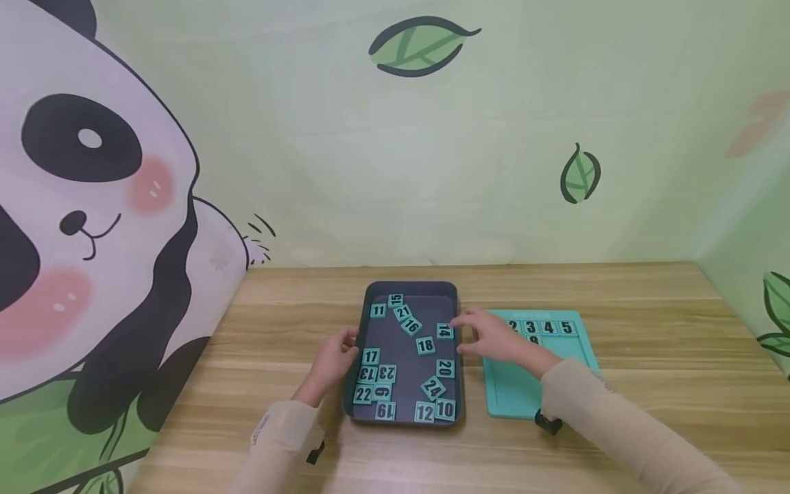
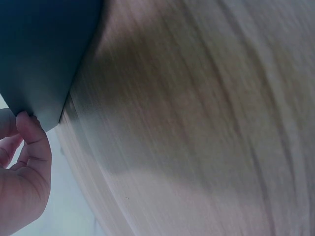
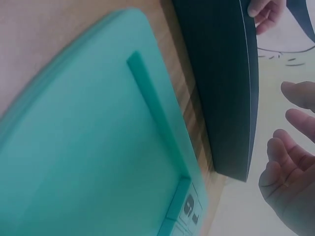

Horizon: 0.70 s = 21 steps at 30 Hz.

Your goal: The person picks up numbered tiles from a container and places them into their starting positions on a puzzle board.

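Pointing lengthwise at the backdrop [image 1: 506, 130] lies the dark tray [image 1: 401, 351]

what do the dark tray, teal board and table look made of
Dark tray: coated metal or plastic; its smooth, dull walls leave that open. Teal board: probably moulded plastic, satin, judging by its even colour and rounded corners. Table: wood or printed laminate, soft sheen, with streaky grain showing.

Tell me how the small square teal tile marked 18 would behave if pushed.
The tile marked 18 would probably slide rather than roll, as it lies flat. Its straight, unbent edges suggest it is stiff. The raised rim of the dark rectangular tray would likely stop it.
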Each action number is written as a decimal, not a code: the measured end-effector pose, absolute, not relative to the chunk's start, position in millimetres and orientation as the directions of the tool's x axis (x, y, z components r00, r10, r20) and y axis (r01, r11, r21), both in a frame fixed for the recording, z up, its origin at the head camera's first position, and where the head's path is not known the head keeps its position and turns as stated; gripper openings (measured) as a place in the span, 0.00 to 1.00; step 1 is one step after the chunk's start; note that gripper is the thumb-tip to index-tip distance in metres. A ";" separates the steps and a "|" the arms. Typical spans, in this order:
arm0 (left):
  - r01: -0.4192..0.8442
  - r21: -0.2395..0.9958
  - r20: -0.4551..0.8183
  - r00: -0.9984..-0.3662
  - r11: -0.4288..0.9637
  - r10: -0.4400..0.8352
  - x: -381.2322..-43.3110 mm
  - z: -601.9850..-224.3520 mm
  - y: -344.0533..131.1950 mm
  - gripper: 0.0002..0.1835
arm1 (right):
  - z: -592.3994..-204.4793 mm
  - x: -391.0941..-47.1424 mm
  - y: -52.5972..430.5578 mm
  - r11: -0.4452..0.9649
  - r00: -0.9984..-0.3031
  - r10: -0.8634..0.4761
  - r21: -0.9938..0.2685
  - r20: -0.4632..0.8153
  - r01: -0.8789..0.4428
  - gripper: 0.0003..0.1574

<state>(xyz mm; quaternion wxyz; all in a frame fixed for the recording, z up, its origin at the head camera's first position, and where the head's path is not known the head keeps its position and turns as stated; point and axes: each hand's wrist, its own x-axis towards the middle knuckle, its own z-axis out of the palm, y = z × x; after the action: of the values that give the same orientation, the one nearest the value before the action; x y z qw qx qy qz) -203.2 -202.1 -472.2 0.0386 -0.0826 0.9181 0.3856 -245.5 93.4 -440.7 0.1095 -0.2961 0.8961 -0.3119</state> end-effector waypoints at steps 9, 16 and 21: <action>-0.181 0.693 -0.139 -0.983 0.698 -0.118 -203.1 -470.0 -202.0 0.17 | -442.9 -237.0 85.1 0.587 -0.745 -0.667 -0.627 -0.016 -0.512 0.25; -0.175 0.693 -0.133 -0.984 0.700 -0.114 -203.9 -471.4 -202.4 0.17 | -446.4 -231.9 77.0 0.571 -0.718 -0.696 -0.612 -0.007 -0.547 0.25; -0.184 0.692 -0.142 -0.983 0.698 -0.118 -204.1 -470.9 -202.6 0.17 | -448.5 -228.5 69.2 0.559 -0.695 -0.719 -0.593 0.000 -0.579 0.24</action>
<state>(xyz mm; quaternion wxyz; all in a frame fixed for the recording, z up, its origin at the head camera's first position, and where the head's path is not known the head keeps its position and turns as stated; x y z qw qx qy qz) -204.1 -202.6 -470.9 0.0436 -0.0818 0.9204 0.3799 -228.5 69.2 -448.5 0.1219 -0.3711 0.8745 -0.2876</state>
